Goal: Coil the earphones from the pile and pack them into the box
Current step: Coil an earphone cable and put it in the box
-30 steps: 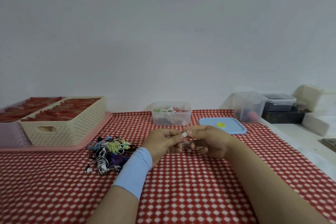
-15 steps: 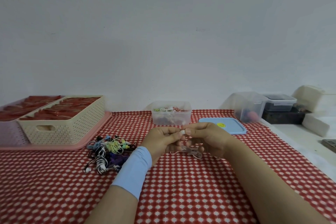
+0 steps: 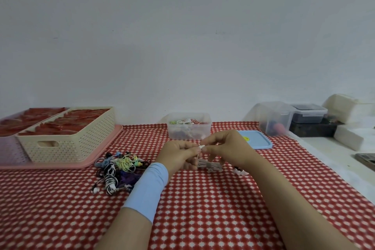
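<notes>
**Coil could spring loose**

My left hand and right hand both pinch the plug end of the white earphone, whose bundle hangs below. If my pinch slackens, I think the loops would unravel short of the clear box.

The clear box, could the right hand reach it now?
Probably yes: the clear box sits open just beyond the right hand, nothing between, though that hand pinches the white earphone.

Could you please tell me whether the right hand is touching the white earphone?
Touching: the head view shows the right hand pinching the white earphone by its end, against the left hand.
</notes>
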Motion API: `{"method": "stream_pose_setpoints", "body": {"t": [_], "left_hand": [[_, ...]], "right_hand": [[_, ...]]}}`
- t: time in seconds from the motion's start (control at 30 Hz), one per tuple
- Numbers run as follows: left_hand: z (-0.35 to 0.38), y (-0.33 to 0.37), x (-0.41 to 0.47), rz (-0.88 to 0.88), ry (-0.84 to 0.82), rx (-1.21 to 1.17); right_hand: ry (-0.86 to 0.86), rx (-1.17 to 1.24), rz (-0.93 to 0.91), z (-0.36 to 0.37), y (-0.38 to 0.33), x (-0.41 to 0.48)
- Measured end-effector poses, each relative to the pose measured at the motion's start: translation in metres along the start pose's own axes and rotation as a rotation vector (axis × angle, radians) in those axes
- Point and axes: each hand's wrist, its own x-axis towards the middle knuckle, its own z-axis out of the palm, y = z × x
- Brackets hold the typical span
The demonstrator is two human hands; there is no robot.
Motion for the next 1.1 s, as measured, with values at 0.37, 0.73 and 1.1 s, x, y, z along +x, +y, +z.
{"method": "stream_pose_setpoints", "body": {"t": [0.37, 0.73, 1.1], "left_hand": [[-0.002, -0.002, 0.001, 0.026, 0.013, -0.015], [-0.007, -0.001, -0.001, 0.029, -0.131, -0.081], [-0.013, 0.011, 0.003, 0.135, 0.126, 0.134]], "right_hand": [[-0.064, 0.182, 0.058, 0.0, -0.001, -0.002], [-0.232, 0.39, 0.193, -0.001, 0.005, 0.0], [-0.179, -0.26, 0.127, -0.003, 0.0, 0.004]]}}
